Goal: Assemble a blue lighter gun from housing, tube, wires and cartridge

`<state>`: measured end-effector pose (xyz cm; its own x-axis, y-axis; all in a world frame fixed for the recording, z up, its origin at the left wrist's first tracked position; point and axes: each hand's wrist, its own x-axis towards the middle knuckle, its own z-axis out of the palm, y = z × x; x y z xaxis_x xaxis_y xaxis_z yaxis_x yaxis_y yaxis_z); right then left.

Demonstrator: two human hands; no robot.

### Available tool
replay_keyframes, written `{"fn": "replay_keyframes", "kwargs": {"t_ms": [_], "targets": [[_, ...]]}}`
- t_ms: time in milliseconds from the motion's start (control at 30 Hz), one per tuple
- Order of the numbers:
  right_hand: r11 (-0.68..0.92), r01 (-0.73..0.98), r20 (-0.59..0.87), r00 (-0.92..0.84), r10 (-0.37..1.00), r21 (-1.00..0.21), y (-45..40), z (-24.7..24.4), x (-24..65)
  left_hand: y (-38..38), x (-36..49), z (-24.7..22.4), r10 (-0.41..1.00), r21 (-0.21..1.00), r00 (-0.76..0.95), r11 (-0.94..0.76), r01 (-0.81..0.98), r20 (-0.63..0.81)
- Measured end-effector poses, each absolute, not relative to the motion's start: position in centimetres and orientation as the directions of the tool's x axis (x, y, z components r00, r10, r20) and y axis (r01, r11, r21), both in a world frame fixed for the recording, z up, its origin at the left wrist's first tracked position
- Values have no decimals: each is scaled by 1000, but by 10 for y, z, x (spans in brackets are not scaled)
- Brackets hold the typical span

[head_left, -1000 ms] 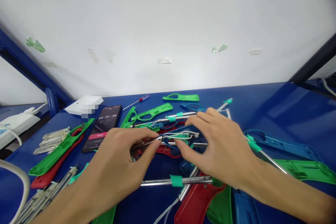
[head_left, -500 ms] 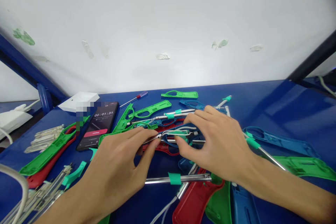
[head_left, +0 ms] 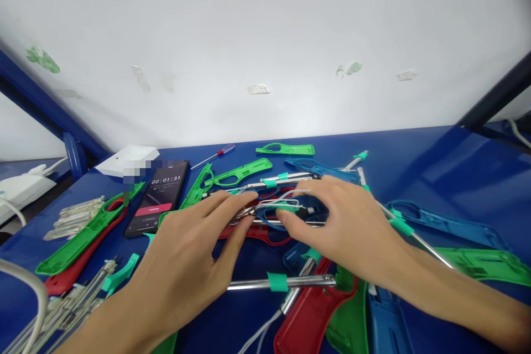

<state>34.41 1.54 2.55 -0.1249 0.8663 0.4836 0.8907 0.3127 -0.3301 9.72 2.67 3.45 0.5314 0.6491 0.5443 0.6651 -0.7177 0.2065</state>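
View: head camera, with clock directions taken from the white wires.
Left hand [head_left: 186,254]: thumb and forefinger pinch the left end of the white wires [head_left: 286,203].
Right hand [head_left: 352,221]: thumb and fingers curl around the right side of the wires; cannot tell whether they grip.
White wires: looped, between both hands, above the blue bench [head_left: 244,321].
Red shell [head_left: 309,315]: 5 o'clock, beside a green shell [head_left: 348,321].
Taped metal tube [head_left: 257,284]: 6 o'clock, with green tape [head_left: 277,282] around it.
Blue shell [head_left: 452,225]: 3 o'clock, beyond the right forearm.
Screwdriver [head_left: 219,152]: 11 o'clock, near the white wall [head_left: 265,38].
Phone [head_left: 160,193]: between 9 and 10 o'clock, screen up, showing 00:01:31.
White box [head_left: 124,160]: 10 o'clock, behind the phone.
Clear strips [head_left: 77,218]: 9 o'clock, in a pile.
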Motion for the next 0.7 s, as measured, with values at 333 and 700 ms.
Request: {"fn": "replay_keyframes", "kwargs": {"t_ms": [333,700], "targets": [[232,894,334,-100,937,-384,21,28,347,30,95,37,656,345,562,-750,565,504],[205,910,289,-100,952,-360,19,26,347,36,96,28,653,399,559,-756,518,511]]}}
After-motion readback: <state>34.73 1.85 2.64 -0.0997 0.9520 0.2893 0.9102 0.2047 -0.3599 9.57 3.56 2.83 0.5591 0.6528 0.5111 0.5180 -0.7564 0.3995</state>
